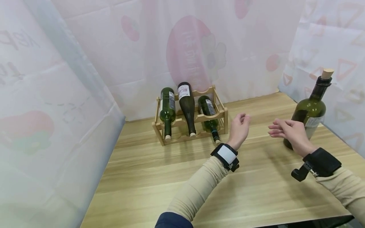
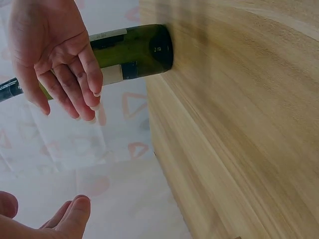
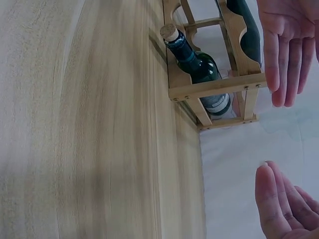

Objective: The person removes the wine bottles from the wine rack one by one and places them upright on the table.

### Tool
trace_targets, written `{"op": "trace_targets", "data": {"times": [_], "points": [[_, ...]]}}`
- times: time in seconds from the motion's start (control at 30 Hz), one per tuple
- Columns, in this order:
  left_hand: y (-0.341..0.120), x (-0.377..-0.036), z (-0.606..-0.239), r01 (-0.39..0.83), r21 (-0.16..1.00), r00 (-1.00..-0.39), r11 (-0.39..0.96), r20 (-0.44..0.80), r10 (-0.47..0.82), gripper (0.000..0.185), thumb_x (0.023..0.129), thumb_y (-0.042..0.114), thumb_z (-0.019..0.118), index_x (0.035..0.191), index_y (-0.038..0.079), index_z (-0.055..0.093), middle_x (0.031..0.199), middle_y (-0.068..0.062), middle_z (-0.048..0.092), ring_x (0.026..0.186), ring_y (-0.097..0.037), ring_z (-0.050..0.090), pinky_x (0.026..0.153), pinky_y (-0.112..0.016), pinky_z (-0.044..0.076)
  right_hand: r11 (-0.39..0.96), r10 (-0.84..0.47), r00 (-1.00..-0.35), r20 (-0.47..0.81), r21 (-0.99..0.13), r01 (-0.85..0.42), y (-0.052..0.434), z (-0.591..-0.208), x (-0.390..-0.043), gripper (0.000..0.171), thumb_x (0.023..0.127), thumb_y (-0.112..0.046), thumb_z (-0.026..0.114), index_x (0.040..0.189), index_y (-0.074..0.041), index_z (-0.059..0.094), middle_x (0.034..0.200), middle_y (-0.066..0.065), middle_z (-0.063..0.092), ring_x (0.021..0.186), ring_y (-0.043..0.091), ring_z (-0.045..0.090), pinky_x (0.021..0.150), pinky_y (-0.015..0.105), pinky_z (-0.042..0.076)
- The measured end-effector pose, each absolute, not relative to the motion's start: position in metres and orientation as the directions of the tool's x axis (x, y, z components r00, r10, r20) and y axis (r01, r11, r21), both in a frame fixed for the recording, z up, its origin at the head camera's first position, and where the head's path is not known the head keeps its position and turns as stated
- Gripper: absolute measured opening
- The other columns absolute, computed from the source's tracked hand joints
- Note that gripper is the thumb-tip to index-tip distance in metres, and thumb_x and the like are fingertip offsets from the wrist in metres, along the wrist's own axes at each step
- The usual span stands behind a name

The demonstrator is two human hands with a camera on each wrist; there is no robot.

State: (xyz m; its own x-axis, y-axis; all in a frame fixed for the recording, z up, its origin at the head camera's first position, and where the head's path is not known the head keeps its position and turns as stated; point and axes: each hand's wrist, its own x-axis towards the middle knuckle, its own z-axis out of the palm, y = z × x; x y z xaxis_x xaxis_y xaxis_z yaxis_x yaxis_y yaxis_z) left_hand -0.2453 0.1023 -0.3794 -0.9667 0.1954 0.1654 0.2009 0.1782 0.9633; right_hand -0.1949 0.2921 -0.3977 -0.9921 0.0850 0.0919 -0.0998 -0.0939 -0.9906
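Note:
My left hand (image 1: 240, 126) hovers above the wooden table (image 1: 176, 177), just right of a wooden bottle rack (image 1: 190, 122), fingers relaxed and holding nothing. My right hand (image 1: 286, 130) floats with straight fingers just in front of an upright green bottle (image 1: 311, 110) with a cork, and holds nothing. The rack carries three bottles lying down: a green one (image 1: 167, 109), a dark one (image 1: 186, 104) and another green one (image 1: 209, 115). The left wrist view shows the right hand (image 2: 52, 55) beside the upright bottle (image 2: 132, 52). The right wrist view shows the left hand (image 3: 286, 45) near the rack (image 3: 214, 89).
Translucent white sheets with pink prints wall the table at the left, back and right (image 1: 199, 47). The table's front edge (image 1: 256, 223) is close to my body. Both wrists wear black camera straps (image 1: 226, 156).

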Motion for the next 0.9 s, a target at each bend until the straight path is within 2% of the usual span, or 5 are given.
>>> {"op": "trace_targets", "data": {"times": [0.2, 0.33, 0.47, 0.7, 0.9], "points": [[0.093, -0.248, -0.381, 0.194, 0.968, -0.972, 0.16, 0.167, 0.164, 0.037, 0.101, 0.028, 0.05, 0.128, 0.004, 0.057, 0.122, -0.012, 0.067, 0.112, -0.019, 0.064, 0.092, -0.026, 0.052, -0.12, 0.058, -0.993, 0.106, -0.986, -0.112, 0.284, -0.395, -0.2, 0.017, 0.097, -0.027, 0.058, 0.101, -0.011, 0.062, 0.087, -0.003, 0.076, 0.076, 0.011, 0.073, 0.071, 0.026, 0.059], [0.086, -0.249, -0.383, 0.154, 0.984, -0.979, 0.089, 0.139, 0.15, 0.037, 0.101, 0.027, 0.05, 0.128, 0.004, 0.058, 0.119, -0.014, 0.067, 0.109, -0.023, 0.065, 0.091, -0.03, 0.054, -0.155, 0.03, -0.997, 0.075, -0.985, -0.078, 0.279, -0.396, -0.202, 0.016, 0.097, -0.027, 0.058, 0.1, -0.012, 0.063, 0.088, -0.002, 0.076, 0.076, 0.013, 0.073, 0.07, 0.027, 0.06], [0.078, -0.251, -0.386, 0.121, 0.993, -0.984, 0.001, 0.12, 0.128, 0.036, 0.101, 0.024, 0.05, 0.127, 0.001, 0.057, 0.118, -0.018, 0.067, 0.109, -0.029, 0.066, 0.092, -0.034, 0.055, -0.141, 0.013, -0.998, 0.059, -0.988, -0.06, 0.275, -0.397, -0.205, 0.016, 0.098, -0.027, 0.056, 0.101, -0.012, 0.062, 0.088, -0.002, 0.076, 0.076, 0.012, 0.073, 0.072, 0.028, 0.059], [0.067, -0.253, -0.392, 0.076, 0.996, -0.99, -0.05, 0.081, 0.113, 0.036, 0.101, 0.023, 0.05, 0.129, 0.001, 0.055, 0.12, -0.019, 0.066, 0.11, -0.031, 0.066, 0.094, -0.036, 0.055, -0.114, -0.004, -0.998, 0.064, -0.991, -0.063, 0.271, -0.398, -0.208, 0.019, 0.099, -0.028, 0.055, 0.106, -0.011, 0.059, 0.09, -0.004, 0.075, 0.078, 0.011, 0.073, 0.073, 0.027, 0.059], [0.06, -0.255, -0.395, 0.066, 0.995, -0.991, -0.075, 0.074, 0.108, 0.035, 0.101, 0.023, 0.051, 0.128, 0.002, 0.056, 0.116, -0.019, 0.067, 0.108, -0.032, 0.067, 0.094, -0.039, 0.054, -0.111, -0.004, -0.997, 0.079, -0.991, -0.078, 0.27, -0.398, -0.21, 0.017, 0.099, -0.027, 0.055, 0.104, -0.012, 0.061, 0.09, -0.004, 0.076, 0.078, 0.011, 0.073, 0.072, 0.026, 0.059]]}}
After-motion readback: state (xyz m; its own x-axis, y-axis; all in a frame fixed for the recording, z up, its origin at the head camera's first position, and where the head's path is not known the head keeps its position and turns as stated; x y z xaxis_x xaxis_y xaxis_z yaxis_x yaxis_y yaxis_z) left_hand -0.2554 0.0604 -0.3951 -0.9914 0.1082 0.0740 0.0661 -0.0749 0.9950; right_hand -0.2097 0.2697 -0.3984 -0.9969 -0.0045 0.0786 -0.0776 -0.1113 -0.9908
